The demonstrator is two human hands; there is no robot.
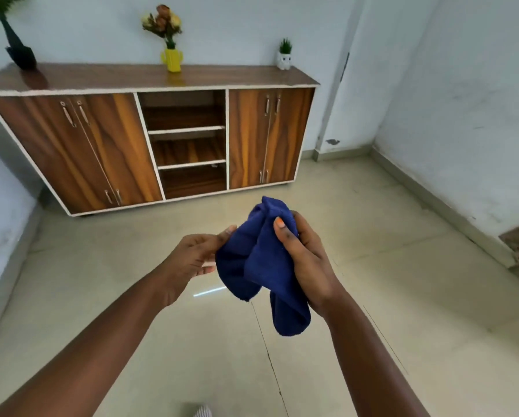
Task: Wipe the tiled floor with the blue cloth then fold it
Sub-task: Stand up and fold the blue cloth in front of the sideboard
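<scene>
A dark blue cloth (253,260) hangs bunched in the air between both hands, well above the beige tiled floor (372,281). My right hand (306,260) grips its right side, thumb pressed on the front, and a loose end droops below the wrist. My left hand (193,257) touches the cloth's left edge with its fingertips, the fingers partly curled. Whether the left hand pinches the fabric or only touches it is unclear.
A wooden sideboard (149,139) with two pairs of doors and open middle shelves stands against the far wall. On top are a yellow vase of flowers (171,58), a small white plant pot (284,59) and a dark planter (20,52). Walls close the left and right.
</scene>
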